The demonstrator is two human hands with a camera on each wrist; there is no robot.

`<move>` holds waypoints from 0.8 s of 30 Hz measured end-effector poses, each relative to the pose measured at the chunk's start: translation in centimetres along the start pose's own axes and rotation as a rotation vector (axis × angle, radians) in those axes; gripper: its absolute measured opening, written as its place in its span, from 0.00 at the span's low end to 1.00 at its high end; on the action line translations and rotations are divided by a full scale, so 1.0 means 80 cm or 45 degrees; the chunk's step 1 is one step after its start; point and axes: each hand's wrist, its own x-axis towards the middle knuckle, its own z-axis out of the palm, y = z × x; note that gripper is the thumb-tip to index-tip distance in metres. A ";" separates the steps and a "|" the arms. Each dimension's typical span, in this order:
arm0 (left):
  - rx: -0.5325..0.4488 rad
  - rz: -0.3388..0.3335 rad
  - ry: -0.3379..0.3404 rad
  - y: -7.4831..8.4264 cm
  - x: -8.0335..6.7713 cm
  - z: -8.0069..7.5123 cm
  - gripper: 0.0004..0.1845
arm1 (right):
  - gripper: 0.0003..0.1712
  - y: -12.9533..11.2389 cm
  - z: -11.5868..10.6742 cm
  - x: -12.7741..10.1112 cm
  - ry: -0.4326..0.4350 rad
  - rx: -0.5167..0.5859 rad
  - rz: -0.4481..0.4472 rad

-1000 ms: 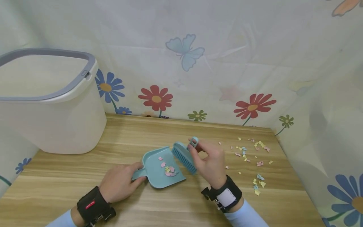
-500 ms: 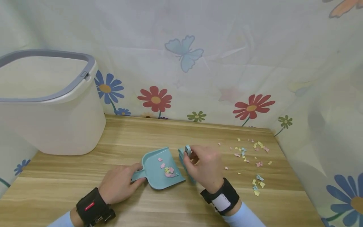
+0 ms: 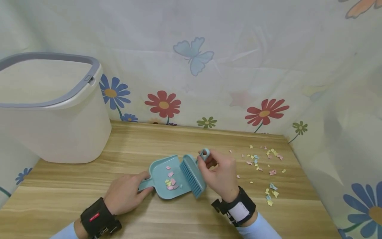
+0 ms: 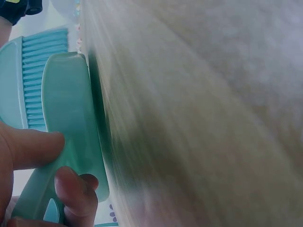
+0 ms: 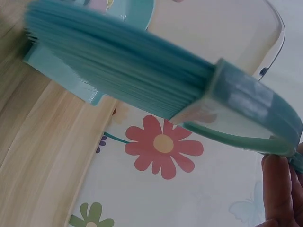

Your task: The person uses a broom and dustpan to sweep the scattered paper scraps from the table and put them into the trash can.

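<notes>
A teal dustpan lies on the wooden table, with several pink and yellow paper scraps in its pan. My left hand grips its handle; the left wrist view shows thumb and fingers around the handle. In my right hand is a small teal brush, pinched by its looped handle. Its bristles hang over the dustpan's open right edge, tilted. Up close in the right wrist view, the bristles fan out above the pan, and fingers hold the handle end.
More torn paper scraps are scattered on the right side of the table. A large white bin with a grey rim stands at the back left. Behind the table hangs a flower-printed cloth.
My right hand lowered the brush at the pan's edge, then tilted it up over the lip. The scraps in the dustpan have shifted left, toward the handle. The left hand stays put.
</notes>
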 end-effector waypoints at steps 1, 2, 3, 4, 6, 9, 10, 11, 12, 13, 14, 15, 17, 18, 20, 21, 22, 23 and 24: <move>-0.003 -0.005 -0.004 0.000 0.000 0.000 0.24 | 0.02 0.000 0.000 0.001 0.004 -0.010 0.002; -0.006 -0.008 -0.005 0.000 0.000 -0.001 0.24 | 0.02 0.000 -0.001 0.001 0.008 -0.018 0.000; -0.005 -0.009 -0.002 0.000 0.000 -0.001 0.24 | 0.02 0.001 -0.001 0.001 0.009 -0.026 0.000; -0.006 -0.011 -0.002 0.000 0.000 -0.001 0.24 | 0.02 0.002 -0.001 0.002 0.009 -0.036 -0.002; -0.005 -0.010 0.004 -0.001 -0.001 -0.001 0.25 | 0.02 0.002 0.000 0.002 0.008 -0.045 -0.012; -0.001 -0.005 0.010 -0.001 -0.001 -0.001 0.24 | 0.02 0.004 -0.001 0.001 0.006 -0.047 -0.021; -0.003 -0.005 0.008 -0.001 -0.001 -0.001 0.24 | 0.02 0.004 -0.001 0.001 0.008 -0.050 -0.025; -0.003 -0.004 0.005 0.000 0.000 -0.001 0.23 | 0.02 0.005 -0.002 0.001 0.011 -0.052 -0.027; -0.003 -0.004 0.002 0.000 0.000 -0.001 0.23 | 0.02 0.006 -0.003 0.001 0.015 -0.055 -0.026; -0.003 -0.005 -0.001 0.001 0.001 -0.001 0.23 | 0.02 0.007 -0.004 0.000 0.018 -0.062 -0.025; 0.001 -0.006 -0.001 0.001 0.001 -0.002 0.22 | 0.02 0.007 -0.005 -0.001 0.024 -0.067 -0.029; 0.006 -0.007 -0.003 0.002 0.001 -0.002 0.22 | 0.03 0.008 -0.007 -0.001 0.027 -0.069 -0.028; 0.013 -0.009 -0.005 0.002 0.000 -0.003 0.22 | 0.04 0.010 -0.011 -0.004 0.032 -0.070 -0.034; 0.015 -0.013 -0.005 0.001 0.000 -0.004 0.22 | 0.05 0.011 -0.013 -0.006 0.034 -0.070 -0.037; 0.017 -0.010 0.002 0.001 0.000 -0.006 0.22 | 0.06 0.013 -0.020 -0.010 0.040 -0.080 -0.040; 0.018 -0.007 0.008 0.000 -0.001 -0.008 0.22 | 0.07 0.014 -0.024 -0.012 0.038 -0.084 -0.030; 0.014 -0.006 0.015 -0.001 -0.001 -0.010 0.22 | 0.07 0.015 -0.029 -0.014 0.041 -0.085 -0.023; 0.010 -0.001 0.028 -0.002 -0.002 -0.013 0.22 | 0.06 0.017 -0.034 -0.017 0.045 -0.094 -0.012; 0.006 0.007 0.043 -0.002 -0.002 -0.017 0.23 | 0.06 0.019 -0.040 -0.020 0.048 -0.099 0.003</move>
